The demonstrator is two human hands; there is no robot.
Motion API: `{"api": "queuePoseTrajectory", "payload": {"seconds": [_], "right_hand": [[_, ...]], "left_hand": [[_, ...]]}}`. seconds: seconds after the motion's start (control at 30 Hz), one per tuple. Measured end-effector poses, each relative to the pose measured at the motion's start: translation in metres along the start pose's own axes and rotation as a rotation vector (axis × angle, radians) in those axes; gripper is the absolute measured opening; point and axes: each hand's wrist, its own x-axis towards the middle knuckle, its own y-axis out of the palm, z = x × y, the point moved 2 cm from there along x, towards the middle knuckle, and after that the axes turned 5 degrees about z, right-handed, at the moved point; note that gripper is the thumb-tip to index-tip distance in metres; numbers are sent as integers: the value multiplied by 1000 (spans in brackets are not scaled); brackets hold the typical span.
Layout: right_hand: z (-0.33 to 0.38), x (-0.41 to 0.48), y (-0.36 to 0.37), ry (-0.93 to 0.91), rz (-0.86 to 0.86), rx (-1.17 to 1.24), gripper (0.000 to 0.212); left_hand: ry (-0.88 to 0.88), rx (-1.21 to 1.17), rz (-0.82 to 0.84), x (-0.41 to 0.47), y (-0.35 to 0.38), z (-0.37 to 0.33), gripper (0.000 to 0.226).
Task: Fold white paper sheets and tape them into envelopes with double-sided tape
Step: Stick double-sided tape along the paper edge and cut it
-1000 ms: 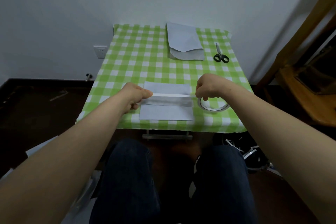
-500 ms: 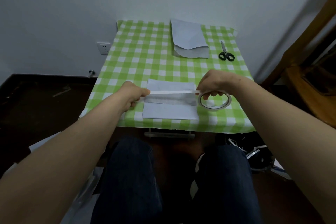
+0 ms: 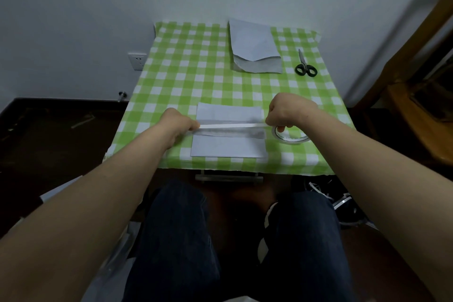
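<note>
A folded white paper sheet (image 3: 228,147) lies near the front edge of the green checked table (image 3: 196,76). A white strip of double-sided tape (image 3: 230,126) is stretched taut just above the sheet, across its width. My left hand (image 3: 177,124) pinches the strip's free end at the sheet's left edge. At the sheet's right edge my right hand (image 3: 286,113) grips the tape roll (image 3: 291,137), which rests against the cloth.
A stack of white paper sheets (image 3: 253,49) lies at the back of the table, with black-handled scissors (image 3: 305,66) to its right. A wooden piece of furniture (image 3: 416,105) stands at the right. My knees are below the table's front edge.
The strip stays stretched between both hands. My right hand and the roll have shifted slightly right, so the strip now spans the whole sheet.
</note>
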Motion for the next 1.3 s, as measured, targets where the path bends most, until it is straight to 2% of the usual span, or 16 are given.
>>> {"api": "queuePoseTrajectory", "payload": {"seconds": [0.2, 0.67, 0.83, 0.97, 1.3], "right_hand": [[2, 0, 8, -5, -56, -128, 17], [9, -1, 15, 8, -153, -197, 23], [11, -2, 16, -19, -166, -261, 23], [12, -1, 18, -34, -177, -290, 24], [11, 0, 18, -49, -195, -294, 25]], "left_hand": [[0, -12, 0, 2, 1, 2, 47], [21, 5, -39, 4, 4, 10, 22], [24, 31, -41, 5, 4, 12, 22], [12, 25, -41, 8, 5, 15, 30], [34, 67, -48, 11, 6, 15, 23]]}}
